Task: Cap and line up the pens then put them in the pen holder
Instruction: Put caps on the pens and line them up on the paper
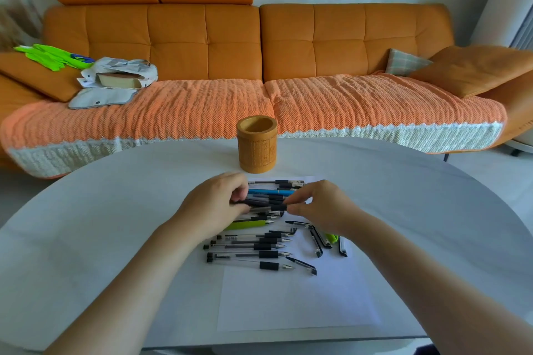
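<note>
White paper [288, 302] nearest, on the table [115, 225]: uncapped pens [253, 246] in a row, loose caps [317, 242] to their right. Past them my left grip [219, 204] holds a pen [271, 207] by the barrel. My right grip [317, 204] pinches its tip end; fingers hide any cap. Risk: a skewed push misses the cap, or my wrists sweep the row. Capped pens [277, 187] lie beyond, holder [256, 150] farthest, nothing sticking out. Barrel print and holder carving unreadable.
</note>
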